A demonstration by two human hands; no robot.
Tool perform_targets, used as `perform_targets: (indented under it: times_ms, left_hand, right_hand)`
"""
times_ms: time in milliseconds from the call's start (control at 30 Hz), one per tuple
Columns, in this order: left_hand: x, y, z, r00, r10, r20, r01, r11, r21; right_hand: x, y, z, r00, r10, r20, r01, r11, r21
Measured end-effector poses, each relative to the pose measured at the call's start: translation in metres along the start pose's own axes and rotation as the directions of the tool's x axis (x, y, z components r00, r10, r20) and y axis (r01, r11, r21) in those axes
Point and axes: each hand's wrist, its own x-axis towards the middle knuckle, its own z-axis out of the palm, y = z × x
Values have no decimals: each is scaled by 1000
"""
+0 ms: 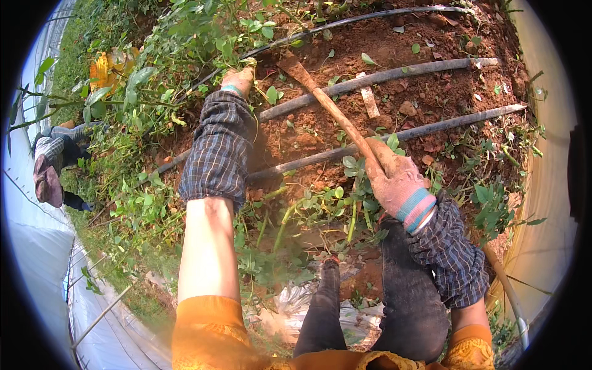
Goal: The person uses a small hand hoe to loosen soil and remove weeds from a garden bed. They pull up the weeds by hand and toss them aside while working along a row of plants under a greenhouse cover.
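Observation:
My right hand (398,182), in a soiled pink glove with a striped cuff, is closed round the wooden handle of a digging tool (336,114). Its flat, soil-coloured head points up and left, over the red soil (308,139). My left hand (239,81), also gloved, reaches forward to the edge of the leafy plants (203,37). Its fingers are curled beside a pale green bit of plant; what they grip is hidden. Checked sleeve covers wrap both my forearms.
Dark drip hoses (394,75) cross the bed. A small white strip (369,102) lies between two hoses. Cut green stems (285,225) stand near my legs. Another person (55,160) bends at the far left. A pole (509,293) leans at right, beside a plastic sheet wall (546,172).

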Motion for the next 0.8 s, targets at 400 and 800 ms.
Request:
perform_targets:
  times_ms: [400,800]
  left_hand:
    - [-6,7,5,994,93,-53,-86,989,119]
    - [-114,36,39,895,-430,-119,-62,143,-988]
  right_hand:
    - [-6,-9,-13,967,-236,94,247,793,-557]
    - [-84,15,-80,755,-446,-480,63,778,-625]
